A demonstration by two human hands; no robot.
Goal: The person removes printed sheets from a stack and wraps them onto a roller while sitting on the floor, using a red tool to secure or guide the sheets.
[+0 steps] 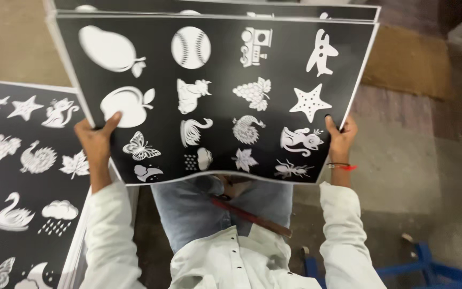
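Observation:
I hold a large black sheet (217, 115) printed with white shapes such as a star, a butterfly, fruit and a plane. My left hand (96, 140) grips its lower left edge with the thumb on top. My right hand (340, 137) grips the lower right edge; a red thread band circles that wrist. The sheet bows down toward me at its near edge. Under it, at the top, lie the edges of more black sheets (215, 7) of the same kind.
A stack of the same black printed sheets (22, 176) lies at my left. A reddish-brown stick (252, 218) rests across my lap. Blue metal bars (429, 267) stand at the lower right on the concrete floor (402, 171). A brown mat (407, 59) lies at the upper right.

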